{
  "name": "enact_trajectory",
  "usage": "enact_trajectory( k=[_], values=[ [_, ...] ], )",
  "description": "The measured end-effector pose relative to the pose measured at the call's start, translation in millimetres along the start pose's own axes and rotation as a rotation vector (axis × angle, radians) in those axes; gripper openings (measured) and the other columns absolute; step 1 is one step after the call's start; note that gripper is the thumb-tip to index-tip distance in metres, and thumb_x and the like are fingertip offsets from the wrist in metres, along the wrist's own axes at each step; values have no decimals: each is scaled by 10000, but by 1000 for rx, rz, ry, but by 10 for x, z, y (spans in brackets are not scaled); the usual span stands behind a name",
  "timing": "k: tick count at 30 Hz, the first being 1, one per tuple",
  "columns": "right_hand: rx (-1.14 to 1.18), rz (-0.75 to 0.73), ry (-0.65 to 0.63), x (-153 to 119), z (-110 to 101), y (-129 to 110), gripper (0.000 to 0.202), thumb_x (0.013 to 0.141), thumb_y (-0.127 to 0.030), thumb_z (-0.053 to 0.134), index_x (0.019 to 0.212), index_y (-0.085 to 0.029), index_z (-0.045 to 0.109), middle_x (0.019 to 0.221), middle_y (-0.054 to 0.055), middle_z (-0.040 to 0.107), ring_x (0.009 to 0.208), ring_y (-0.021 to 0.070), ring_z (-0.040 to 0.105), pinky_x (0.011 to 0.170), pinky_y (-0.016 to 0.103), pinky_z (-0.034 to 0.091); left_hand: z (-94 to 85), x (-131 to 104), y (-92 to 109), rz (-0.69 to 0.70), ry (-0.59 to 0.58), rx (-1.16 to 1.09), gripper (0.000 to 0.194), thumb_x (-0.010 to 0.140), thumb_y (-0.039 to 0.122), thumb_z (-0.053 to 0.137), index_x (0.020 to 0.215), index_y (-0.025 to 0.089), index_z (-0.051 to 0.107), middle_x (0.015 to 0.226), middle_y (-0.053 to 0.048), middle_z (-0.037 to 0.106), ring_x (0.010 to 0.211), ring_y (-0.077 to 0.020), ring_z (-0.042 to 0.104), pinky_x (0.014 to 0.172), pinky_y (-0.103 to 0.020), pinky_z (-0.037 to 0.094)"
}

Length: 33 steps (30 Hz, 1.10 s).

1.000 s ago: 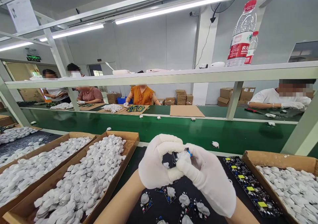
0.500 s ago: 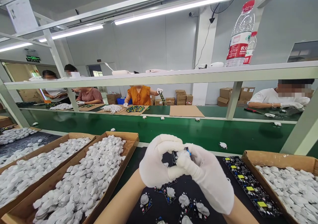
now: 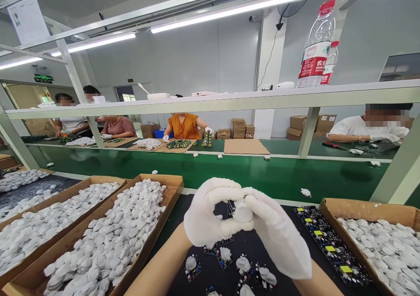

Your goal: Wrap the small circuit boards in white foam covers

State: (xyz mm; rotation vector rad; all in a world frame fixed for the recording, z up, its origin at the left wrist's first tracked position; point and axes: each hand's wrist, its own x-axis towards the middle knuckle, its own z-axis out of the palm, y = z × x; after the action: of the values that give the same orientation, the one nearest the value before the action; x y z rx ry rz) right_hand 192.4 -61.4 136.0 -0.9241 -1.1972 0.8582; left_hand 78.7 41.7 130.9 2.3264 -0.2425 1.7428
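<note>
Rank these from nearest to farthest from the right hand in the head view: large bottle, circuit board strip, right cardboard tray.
From the right hand:
1. Circuit board strip, just to its right.
2. Right cardboard tray, beyond the strip.
3. Large bottle, up on the shelf.

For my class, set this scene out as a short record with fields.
Left hand: white-gloved, gripping a rounded white lump
Right hand: white-gloved, fingers touching the same lump
Below hands: small black circuit boards bearing white lumps, on a black mat
Left: brown cardboard trays of white pieces
Right: long black circuit panel with yellow squares, beside another such tray
</note>
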Motion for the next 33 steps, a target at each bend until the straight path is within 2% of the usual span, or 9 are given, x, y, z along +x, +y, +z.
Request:
enact_trajectory(
  k=[7,10,14,17,21,24,28,33],
  values=[
    [-90,-91,108,24,44,37,256,857,-403,519,697,-204,538,689,-21,477,670,146,422,656,290,369,5,-21,-28,-15,-5,5,430,654,332,786,1012,218,577,946,-52,640,861,-185,648,761,-318,559],
    [-61,-91,98,19,49,29,310,858,-456,504,679,-205,537,704,-15,497,695,153,445,673,291,387,-8,-11,-17,-33,-8,6,416,650,339,786,992,213,585,934,-54,646,845,-182,650,751,-313,560],
    [-137,-31,84,28,87,-34,295,741,-453,657,659,-196,536,621,-36,455,588,129,393,567,267,360,-10,-1,-5,-14,6,20,416,641,337,787,982,205,589,916,-53,649,816,-174,649,701,-293,563],
    [-131,-35,84,37,120,-63,318,749,-449,647,624,-194,505,592,-42,428,547,113,355,527,258,328,-4,8,-4,-5,7,24,452,604,380,808,960,198,596,890,-50,650,780,-164,647,652,-269,559],
    [-120,-30,46,39,130,-74,373,780,-493,585,594,-198,452,569,-43,394,523,107,323,503,258,309,-7,25,-4,-6,11,48,496,546,433,827,919,192,606,838,-40,653,720,-150,638,590,-242,547],
    [-228,-18,12,41,115,-95,374,782,-508,547,601,-200,439,593,-35,381,547,114,319,513,264,304,-26,39,-5,27,25,103,450,585,426,799,918,190,611,825,-43,658,697,-146,632,594,-252,545],
    [-415,66,-26,45,77,-126,325,711,-434,596,613,-207,385,624,-42,319,587,120,293,519,261,269,-65,65,2,133,-7,167,405,641,425,753,933,191,598,790,-37,670,610,-119,599,571,-252,525],
    [-322,70,-172,47,16,-148,276,764,-342,518,607,-208,334,633,-44,289,586,115,269,525,260,252,-95,96,40,111,-44,171,486,560,438,809,917,213,567,726,4,655,500,-78,504,487,-219,472]
  ],
)
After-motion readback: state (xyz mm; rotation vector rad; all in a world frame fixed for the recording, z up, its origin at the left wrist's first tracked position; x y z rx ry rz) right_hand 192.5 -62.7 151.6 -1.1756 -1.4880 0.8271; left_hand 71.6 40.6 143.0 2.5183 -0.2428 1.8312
